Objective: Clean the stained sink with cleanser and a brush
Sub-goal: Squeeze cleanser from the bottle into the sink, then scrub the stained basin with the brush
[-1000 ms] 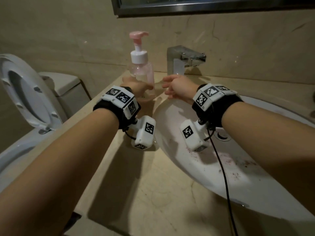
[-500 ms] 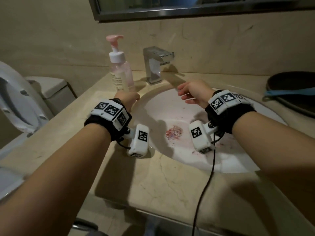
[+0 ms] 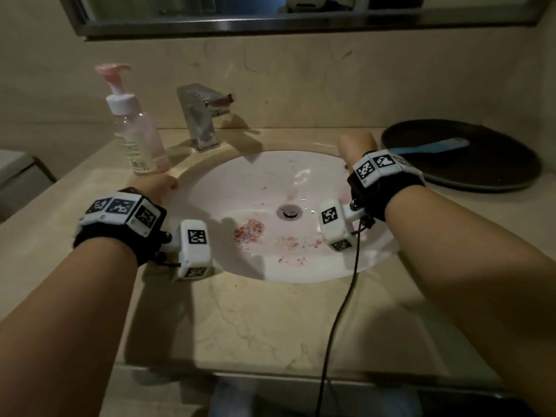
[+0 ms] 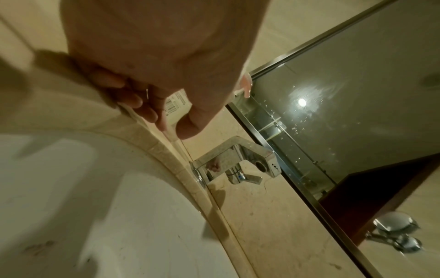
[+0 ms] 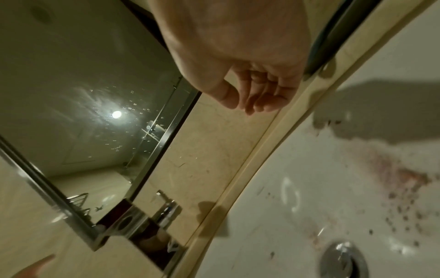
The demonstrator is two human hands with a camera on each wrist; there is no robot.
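Fingers loosely curled and empty on both hands: right hand (image 3: 358,147) just left of blue-handled brush (image 3: 433,145) lying crosswise in dark round tray (image 3: 511,176), left hand (image 3: 156,188) below clear pink-pump cleanser bottle (image 3: 135,136), beside stained white sink (image 3: 301,266).

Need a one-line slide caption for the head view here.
Both hands hover empty over a red-speckled sink, pump bottle left, blue brush on dark tray right.
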